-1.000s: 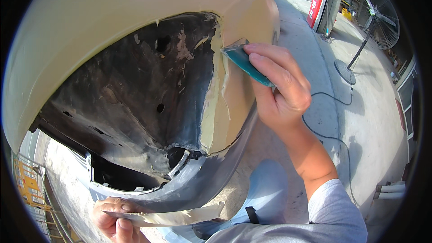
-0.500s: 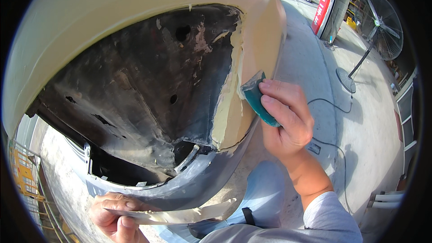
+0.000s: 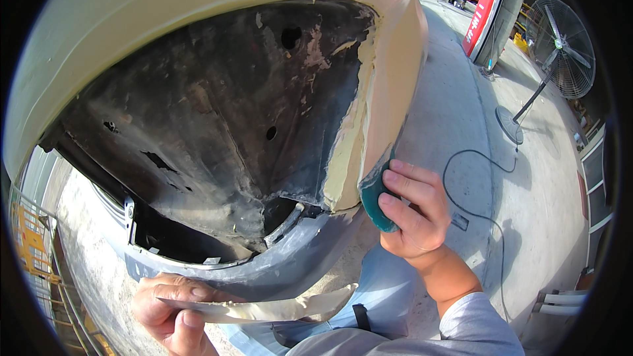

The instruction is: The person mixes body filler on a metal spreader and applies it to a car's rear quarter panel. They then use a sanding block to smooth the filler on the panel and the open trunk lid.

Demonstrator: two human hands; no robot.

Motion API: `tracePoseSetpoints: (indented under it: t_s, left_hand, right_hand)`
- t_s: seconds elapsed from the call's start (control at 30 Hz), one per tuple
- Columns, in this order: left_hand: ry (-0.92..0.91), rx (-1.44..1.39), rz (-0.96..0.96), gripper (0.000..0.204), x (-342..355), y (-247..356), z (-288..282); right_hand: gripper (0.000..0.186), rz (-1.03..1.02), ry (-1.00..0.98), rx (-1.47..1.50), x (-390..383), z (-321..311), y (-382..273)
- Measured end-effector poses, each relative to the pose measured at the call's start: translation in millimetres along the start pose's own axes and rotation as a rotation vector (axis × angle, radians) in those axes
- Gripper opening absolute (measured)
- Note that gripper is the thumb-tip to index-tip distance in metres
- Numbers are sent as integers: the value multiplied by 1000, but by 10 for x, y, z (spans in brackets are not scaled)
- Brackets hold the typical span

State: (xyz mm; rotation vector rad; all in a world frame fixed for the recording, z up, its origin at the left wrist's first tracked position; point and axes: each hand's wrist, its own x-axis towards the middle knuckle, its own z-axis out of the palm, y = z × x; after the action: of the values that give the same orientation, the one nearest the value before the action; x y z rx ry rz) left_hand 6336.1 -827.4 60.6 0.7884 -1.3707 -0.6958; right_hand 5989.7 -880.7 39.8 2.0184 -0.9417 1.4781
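Observation:
My right hand (image 3: 422, 214) pinches a green flexible filler spreader (image 3: 374, 203), whose edge lies at the lower end of the car body panel (image 3: 394, 79). Pale yellow body filler (image 3: 347, 165) runs in a rough strip down the panel's edge, beside a dark recess (image 3: 217, 112) with several holes. Low in the view, my left hand (image 3: 173, 306) grips a flat metal putty knife (image 3: 254, 311) between thumb and fingers. Cream filler is smeared along that blade, thickest toward its far end. Below the recess curves a grey bumper (image 3: 290, 265).
A large pedestal fan (image 3: 560, 46) stands on the concrete floor at the far right. Its black cable (image 3: 448, 171) loops over the floor. A red-faced pillar (image 3: 482, 10) rises behind. Yellow barriers (image 3: 31, 240) are at the left rim.
My right hand has drawn the spreader downward along the panel edge to its lower end. My left hand stays nearly in place with the putty knife. The view has shifted slightly.

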Motion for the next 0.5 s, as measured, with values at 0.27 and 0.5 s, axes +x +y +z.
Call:
tracePoseSetpoints:
  t_s: [0.27, 0.5]
  left_hand:
    - [-207, 44, -28, 33, 98, 101, -8]
    - [-63, 53, -63, 28, 130, 276, 309]
  right_hand:
    - [35, -22, -98, 57, -38, -154, -32]
    - [26, 165, -8, 430, 219, -623, -7]
